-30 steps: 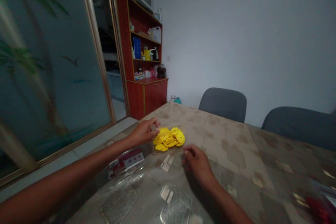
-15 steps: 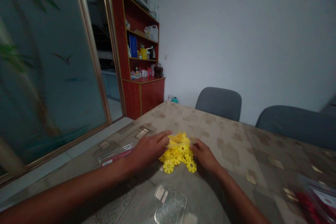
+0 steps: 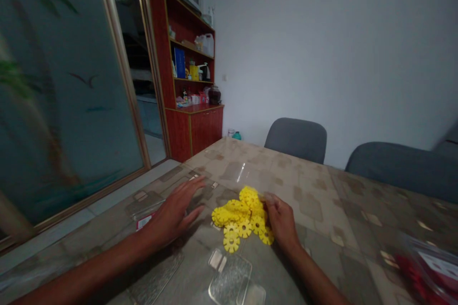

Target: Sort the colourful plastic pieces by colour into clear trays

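A heap of yellow notched plastic discs lies on the patterned table cover, several of them spread toward me. My right hand is at the heap's right side, its fingers pinched on the edge of a clear plastic bag. The bag looks emptied and stretches behind the discs; its outline is faint. Left of the heap, my left hand hovers with fingers stretched and thumb apart, holding nothing. Partly hidden behind that hand is a clear plastic package with a red-and-white label.
At the right edge of the table sits a blurred clear package with red contents. Two grey chairs stand along the far side. Beyond the left corner are a red wooden cabinet and a frosted sliding door.
The yellow discs have come out of the bag and spread into a looser heap. My left hand has let go and moved left, opening. The bag now stretches behind the heap.
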{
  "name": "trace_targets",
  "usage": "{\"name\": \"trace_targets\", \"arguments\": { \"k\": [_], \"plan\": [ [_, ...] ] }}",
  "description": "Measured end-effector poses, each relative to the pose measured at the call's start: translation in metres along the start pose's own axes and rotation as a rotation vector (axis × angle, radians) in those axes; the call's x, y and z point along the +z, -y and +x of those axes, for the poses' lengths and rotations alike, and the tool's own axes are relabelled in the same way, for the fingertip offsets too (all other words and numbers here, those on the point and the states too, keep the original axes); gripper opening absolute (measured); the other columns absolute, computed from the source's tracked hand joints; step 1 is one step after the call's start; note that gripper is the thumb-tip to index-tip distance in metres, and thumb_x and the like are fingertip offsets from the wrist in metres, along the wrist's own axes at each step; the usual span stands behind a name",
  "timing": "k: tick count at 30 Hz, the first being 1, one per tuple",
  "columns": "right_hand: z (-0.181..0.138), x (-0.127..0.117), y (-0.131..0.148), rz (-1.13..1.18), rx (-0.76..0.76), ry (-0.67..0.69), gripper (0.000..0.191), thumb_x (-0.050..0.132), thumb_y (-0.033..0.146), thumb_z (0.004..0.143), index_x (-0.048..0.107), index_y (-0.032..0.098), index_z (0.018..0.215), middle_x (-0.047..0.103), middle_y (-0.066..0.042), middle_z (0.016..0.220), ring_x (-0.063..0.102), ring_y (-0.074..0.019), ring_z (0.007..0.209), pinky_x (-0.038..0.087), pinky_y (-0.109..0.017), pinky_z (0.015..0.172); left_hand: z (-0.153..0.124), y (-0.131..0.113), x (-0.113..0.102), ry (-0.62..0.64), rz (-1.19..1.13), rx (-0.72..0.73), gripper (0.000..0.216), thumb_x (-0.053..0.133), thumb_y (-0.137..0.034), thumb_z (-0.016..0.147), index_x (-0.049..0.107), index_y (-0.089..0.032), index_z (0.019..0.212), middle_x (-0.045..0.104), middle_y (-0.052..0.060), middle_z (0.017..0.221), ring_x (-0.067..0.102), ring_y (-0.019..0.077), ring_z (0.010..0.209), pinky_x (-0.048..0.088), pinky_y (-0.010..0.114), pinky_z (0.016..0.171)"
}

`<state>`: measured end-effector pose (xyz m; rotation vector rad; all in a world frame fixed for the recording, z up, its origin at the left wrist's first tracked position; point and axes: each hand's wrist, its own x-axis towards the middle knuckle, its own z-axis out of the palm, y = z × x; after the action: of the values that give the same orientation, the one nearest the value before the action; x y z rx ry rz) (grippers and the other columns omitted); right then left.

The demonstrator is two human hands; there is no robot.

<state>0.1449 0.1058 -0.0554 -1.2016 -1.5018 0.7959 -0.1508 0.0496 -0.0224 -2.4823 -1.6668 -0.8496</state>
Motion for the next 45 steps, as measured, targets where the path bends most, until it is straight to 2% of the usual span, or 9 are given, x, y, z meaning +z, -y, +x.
{"name": "trace_targets", "arguments": {
  "k": [6, 11, 16, 20, 27, 33, 39, 42, 45],
  "plan": [
    [0.007, 0.007, 0.001, 0.031, 0.109, -0.018, 0.042, 0.046, 0.052, 0.085, 0.068, 0.017, 0.081, 0.069, -0.007, 0.070, 0.064, -0.0231, 0.067, 0.049, -0.033, 0.062, -0.027, 0.024, 0.001, 0.270, 0.244, -0.209, 0.068, 0.061, -0.044, 0.082, 0.045, -0.022, 0.145, 0.034, 0.016, 0.154, 0.031, 0.0401, 0.140, 0.016, 0.068, 0.111],
    [0.038, -0.018, 0.001, -0.021, 0.285, 0.054, 0.033, 0.047, 0.041, 0.097, 0.065, 0.014, 0.096, 0.069, -0.005, 0.088, 0.066, -0.0172, 0.075, 0.054, -0.032, 0.066, -0.045, 0.032, -0.007, 0.306, 0.289, -0.269, 0.062, 0.055, -0.045, 0.086, 0.048, -0.023, 0.143, 0.042, 0.016, 0.150, 0.041, 0.0390, 0.135, 0.022, 0.067, 0.109],
    [0.081, -0.042, -0.008, -0.158, 0.440, 0.093, 0.029, 0.060, 0.035, 0.095, 0.060, 0.017, 0.118, 0.064, -0.007, 0.116, 0.065, -0.0204, 0.094, 0.056, -0.040, 0.080, -0.048, 0.029, -0.015, 0.333, 0.317, -0.283, 0.073, 0.062, -0.049, 0.081, 0.042, -0.025, 0.147, 0.030, 0.016, 0.155, 0.032, 0.0425, 0.139, 0.018, 0.071, 0.108],
    [0.103, -0.039, -0.015, -0.228, 0.445, 0.050, 0.030, 0.060, 0.034, 0.095, 0.059, 0.019, 0.120, 0.061, -0.008, 0.123, 0.064, -0.0228, 0.101, 0.055, -0.043, 0.085, -0.037, 0.005, -0.014, 0.351, 0.198, -0.146, 0.074, 0.058, -0.053, 0.087, 0.031, -0.028, 0.151, 0.020, 0.010, 0.159, 0.021, 0.0378, 0.145, 0.014, 0.066, 0.113],
    [0.109, -0.024, -0.017, -0.194, 0.303, -0.020, 0.031, 0.060, 0.034, 0.095, 0.058, 0.018, 0.121, 0.062, -0.008, 0.120, 0.064, -0.0216, 0.098, 0.055, -0.042, 0.082, -0.015, -0.034, 0.022, 0.481, -0.062, -0.065, 0.098, 0.069, -0.059, 0.078, 0.014, -0.033, 0.155, 0.005, 0.007, 0.162, 0.006, 0.0374, 0.147, 0.011, 0.063, 0.115],
    [0.062, -0.040, -0.013, -0.150, 0.151, -0.007, 0.026, 0.055, 0.033, 0.093, 0.064, 0.015, 0.109, 0.068, -0.007, 0.103, 0.066, -0.0206, 0.085, 0.055, -0.035, 0.069, 0.000, -0.050, 0.066, 0.447, -0.029, -0.096, 0.095, 0.067, -0.054, 0.080, 0.016, -0.026, 0.155, 0.005, 0.013, 0.162, 0.003, 0.0382, 0.147, 0.010, 0.065, 0.114],
    [-0.030, -0.097, 0.008, -0.161, 0.028, 0.098, 0.031, 0.055, 0.043, 0.082, 0.074, 0.019, 0.087, 0.074, -0.006, 0.085, 0.068, -0.0238, 0.075, 0.053, -0.033, 0.068, 0.016, -0.056, 0.091, 0.260, 0.051, -0.049, 0.091, 0.066, -0.050, 0.081, 0.021, -0.022, 0.155, 0.014, 0.017, 0.161, 0.008, 0.0425, 0.146, 0.013, 0.069, 0.110],
    [-0.073, -0.160, 0.006, -0.327, 0.019, -0.032, 0.035, 0.053, 0.048, 0.083, 0.075, 0.021, 0.087, 0.076, -0.008, 0.082, 0.070, -0.0258, 0.077, 0.055, -0.032, 0.067, 0.019, -0.065, 0.087, 0.144, 0.030, 0.063, 0.085, 0.064, -0.050, 0.083, 0.026, -0.019, 0.153, 0.019, 0.018, 0.159, 0.010, 0.0417, 0.146, 0.012, 0.069, 0.111],
    [-0.102, -0.237, -0.009, -0.584, 0.058, -0.234, 0.042, 0.049, 0.053, 0.081, 0.074, 0.022, 0.094, 0.077, -0.010, 0.087, 0.070, -0.0259, 0.066, 0.056, -0.034, 0.057, 0.021, -0.089, 0.079, 0.028, -0.115, 0.197, 0.059, 0.054, -0.031, 0.091, 0.038, -0.024, 0.147, 0.024, 0.011, 0.160, 0.019, 0.0344, 0.146, 0.019, 0.058, 0.116]
  ]
}}
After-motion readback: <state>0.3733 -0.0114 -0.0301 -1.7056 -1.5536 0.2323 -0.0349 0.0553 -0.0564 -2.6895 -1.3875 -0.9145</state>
